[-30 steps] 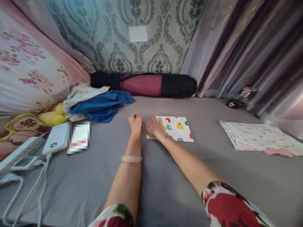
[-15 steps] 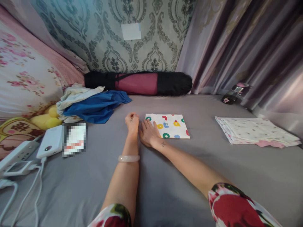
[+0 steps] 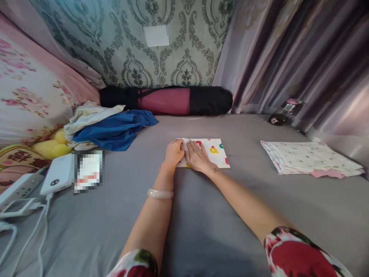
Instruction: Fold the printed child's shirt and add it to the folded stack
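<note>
A white folded cloth (image 3: pixel 222 154) with colourful letter prints lies flat on the grey bedsheet, partly covered by both hands. My left hand (image 3: pixel 174 151) is curled over its left side, fingers closed on the fabric; the fingertips are mostly hidden. Right beside it, my right hand (image 3: pixel 197 156) rests palm down on the cloth with its fingers stretched out. Between the two hands the fabric rises a little near the far edge. A pale bangle (image 3: pixel 160 193) circles my left forearm.
To the right lies a stack of folded patterned cloth (image 3: pixel 311 157), with a dark bottle (image 3: pixel 284 112) behind. A black and maroon roll bag (image 3: pixel 164 101) lines the wall. On the left are blue clothing (image 3: pixel 112 130), a white power bank (image 3: pixel 57 175) and a power strip (image 3: pixel 21 188) with cables.
My left hand has moved right from the bedsheet onto the cloth's left side and closed there. My right hand has slid right across the cloth, still flat.
</note>
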Motion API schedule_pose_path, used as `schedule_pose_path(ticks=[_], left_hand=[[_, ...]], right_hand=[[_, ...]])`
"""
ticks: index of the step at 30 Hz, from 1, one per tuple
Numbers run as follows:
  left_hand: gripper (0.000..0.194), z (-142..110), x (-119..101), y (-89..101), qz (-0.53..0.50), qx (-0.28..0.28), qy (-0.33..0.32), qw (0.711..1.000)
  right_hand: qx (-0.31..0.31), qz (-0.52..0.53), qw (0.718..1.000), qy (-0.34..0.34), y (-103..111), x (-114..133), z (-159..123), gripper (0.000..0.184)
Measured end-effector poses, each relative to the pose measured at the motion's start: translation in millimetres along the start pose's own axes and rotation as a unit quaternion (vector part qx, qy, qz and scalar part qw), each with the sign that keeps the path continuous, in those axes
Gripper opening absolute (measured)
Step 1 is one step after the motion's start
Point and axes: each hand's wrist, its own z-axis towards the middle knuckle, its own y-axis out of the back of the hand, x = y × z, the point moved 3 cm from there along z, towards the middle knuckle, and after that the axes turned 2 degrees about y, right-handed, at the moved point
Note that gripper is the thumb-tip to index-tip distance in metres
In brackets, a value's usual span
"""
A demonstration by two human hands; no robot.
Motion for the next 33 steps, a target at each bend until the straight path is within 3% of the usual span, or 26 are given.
schedule_pose_path(ticks=[7,13,18,25,33], left_hand=[[0.032,-2,-4,3.9,0.045,0.021,0.004,0.999],[0.033,-5,-18,6.2,0.071,0.024,0.008,0.997],[0.036,-5,-24,-4.9,0.063,0.032,-0.041,0.997],[0.041,-8,-22,-18.3,0.089,0.077,-0.038,0.992],[0.041,-8,-21,-17.6,0.088,0.076,-0.039,0.992]], right_hand=[[-0.006,0.011,1.000,-0.004,-5,1,-1,0.057],[0.050,0.043,0.998,0.003,5,-11,6,0.056],[0.008,0.011,1.000,-0.022,12,-30,8,0.056],[0.023,0.013,0.999,-0.035,-1,-37,8,0.058],[0.048,0.041,0.997,-0.033,9,-38,6,0.059]])
